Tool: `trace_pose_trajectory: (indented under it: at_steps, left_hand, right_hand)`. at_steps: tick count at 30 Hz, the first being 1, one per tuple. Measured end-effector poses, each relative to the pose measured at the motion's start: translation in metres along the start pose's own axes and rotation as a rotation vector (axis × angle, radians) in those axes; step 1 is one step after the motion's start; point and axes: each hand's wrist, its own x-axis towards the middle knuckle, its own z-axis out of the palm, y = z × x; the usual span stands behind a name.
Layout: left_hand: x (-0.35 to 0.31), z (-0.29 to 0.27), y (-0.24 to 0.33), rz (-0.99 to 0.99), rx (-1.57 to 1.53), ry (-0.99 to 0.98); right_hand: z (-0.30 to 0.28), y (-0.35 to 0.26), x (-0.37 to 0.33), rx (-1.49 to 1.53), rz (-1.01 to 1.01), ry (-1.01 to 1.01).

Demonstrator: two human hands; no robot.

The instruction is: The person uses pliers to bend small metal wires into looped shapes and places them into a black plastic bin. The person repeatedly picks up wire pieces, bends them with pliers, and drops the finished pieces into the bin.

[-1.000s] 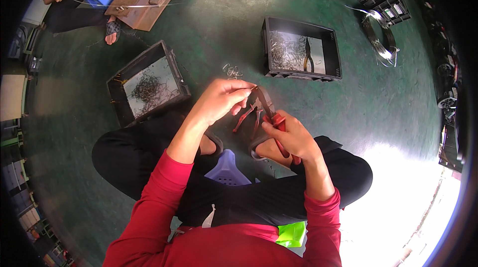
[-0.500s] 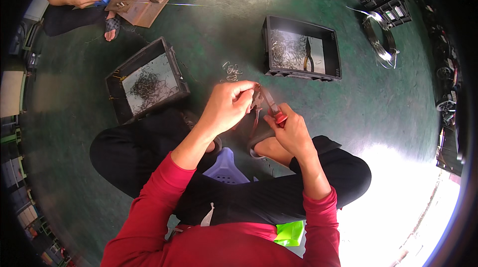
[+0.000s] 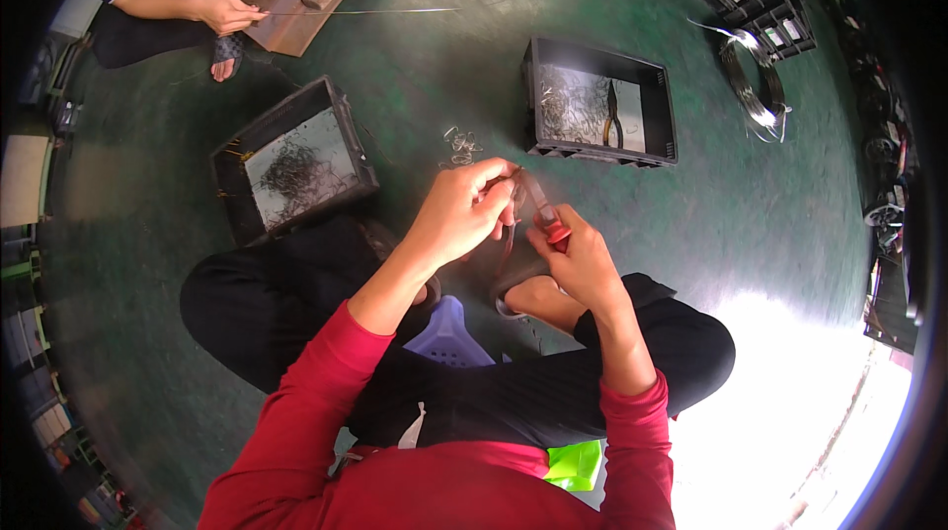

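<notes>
Between both hands' fingers [image 3: 494, 196]: red-handled pliers [image 3: 543, 209].

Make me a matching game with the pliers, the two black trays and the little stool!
Things:
1. red-handled pliers
2. left black tray
3. right black tray
4. pale purple stool

Where or what:
A. under the seated person
B. holds a dark pair of pliers and wire bits
C. held in the right hand
D. holds only a heap of bent wire bits

Pairs: 1-C, 2-D, 3-B, 4-A
</notes>
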Motion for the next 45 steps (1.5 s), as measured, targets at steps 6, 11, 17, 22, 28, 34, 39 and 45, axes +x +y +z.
trace_pose_trajectory:
  at_steps: [6,11,17,22,28,34,39,45]
  left_hand:
    - [0.013,-0.023,-0.008,-0.084,-0.397,0.037]
    - [0.013,-0.008,-0.011,-0.003,-0.683,0.119]
    - [0.007,0.014,-0.009,0.075,-0.763,0.174]
    - [0.005,0.019,-0.011,0.12,-0.774,0.145]
    - [0.009,0.007,-0.012,0.108,-0.661,0.108]
    - [0.011,-0.031,-0.002,0.054,-0.297,0.11]
    - [0.007,-0.036,0.002,0.017,-0.133,0.027]
    - [0.009,-0.029,0.003,0.1,-0.077,0.155]
  right_hand:
    - [-0.015,-0.013,-0.004,0.119,0.111,-0.159]
    - [-0.006,-0.023,-0.011,0.565,0.222,-0.392]
    - [0.003,-0.022,-0.01,0.713,0.212,-0.532]
    - [-0.004,-0.026,-0.01,0.759,0.228,-0.52]
    - [-0.016,-0.035,-0.01,0.299,0.183,-0.302]
    - [-0.007,-0.03,-0.01,0.026,0.108,-0.028]
    - [0.001,-0.018,-0.008,-0.043,-0.005,0.047]
    - [0.003,-0.015,-0.007,-0.007,-0.017,0.047]
